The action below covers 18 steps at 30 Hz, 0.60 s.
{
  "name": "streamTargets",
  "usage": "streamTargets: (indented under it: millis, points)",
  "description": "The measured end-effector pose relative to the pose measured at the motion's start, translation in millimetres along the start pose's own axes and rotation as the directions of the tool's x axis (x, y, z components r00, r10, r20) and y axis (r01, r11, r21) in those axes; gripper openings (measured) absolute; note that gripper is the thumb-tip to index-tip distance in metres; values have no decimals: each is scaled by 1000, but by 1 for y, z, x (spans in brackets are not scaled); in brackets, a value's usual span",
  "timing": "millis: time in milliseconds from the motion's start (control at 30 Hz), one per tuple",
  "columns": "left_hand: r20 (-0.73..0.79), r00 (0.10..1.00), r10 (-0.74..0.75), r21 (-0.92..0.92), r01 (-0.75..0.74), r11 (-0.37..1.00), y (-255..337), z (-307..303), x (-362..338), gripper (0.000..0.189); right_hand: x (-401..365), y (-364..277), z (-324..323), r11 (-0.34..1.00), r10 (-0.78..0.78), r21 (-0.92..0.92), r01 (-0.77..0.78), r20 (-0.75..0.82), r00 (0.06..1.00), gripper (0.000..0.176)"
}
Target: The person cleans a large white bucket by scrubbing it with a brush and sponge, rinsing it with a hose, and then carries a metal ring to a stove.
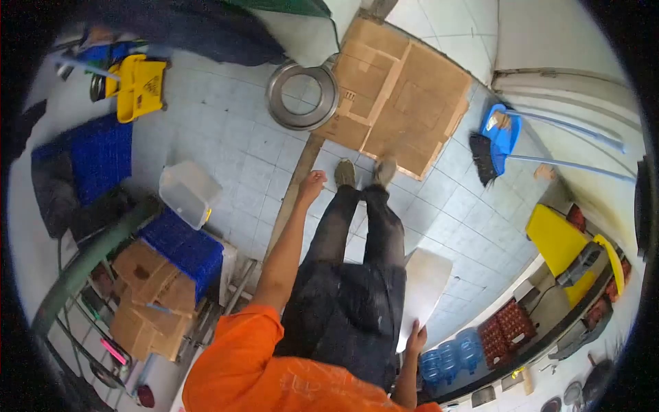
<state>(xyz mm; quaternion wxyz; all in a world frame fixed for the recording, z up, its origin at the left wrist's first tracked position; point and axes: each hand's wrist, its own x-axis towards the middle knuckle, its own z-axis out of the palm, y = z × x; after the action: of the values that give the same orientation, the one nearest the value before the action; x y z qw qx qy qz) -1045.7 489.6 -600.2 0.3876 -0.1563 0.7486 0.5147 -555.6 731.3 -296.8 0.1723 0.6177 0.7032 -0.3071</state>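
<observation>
My left hand swings out in front of me above the tiled floor, its fingers curled in loosely. Nothing shows in it. Down at my right side, my right hand grips the edge of a flat, pale grey rectangular sheet, which hangs beside my leg. Its material is hard to tell; it looks smooth and slightly shiny. My feet stand at the near edge of a flattened cardboard sheet on the floor.
A round metal ring-shaped pan lies by the cardboard. To the left are a yellow mop bucket, a translucent bin and folded cardboard. On the right are a blue dustpan, water bottles and egg trays.
</observation>
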Motion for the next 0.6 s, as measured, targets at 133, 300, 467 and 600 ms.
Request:
streamTargets:
  millis: [133,300,467,600]
  points:
    - [-104,970,-220,32,225,974,-78,10,126,26,2,19,37,966,256,4,-259,135,957,60]
    - [-204,873,-443,-358,355,864,-195,-23,296,40,18,10,63,885,459,-6,-465,162,873,61]
    - [-400,904,-149,-353,-1,936,-194,-33,351,34,46,-3,74,824,556,17,-566,162,815,61]
    - [-422,698,-578,-655,205,727,-150,-31,354,28,59,-6,75,809,566,78,-583,163,808,61]
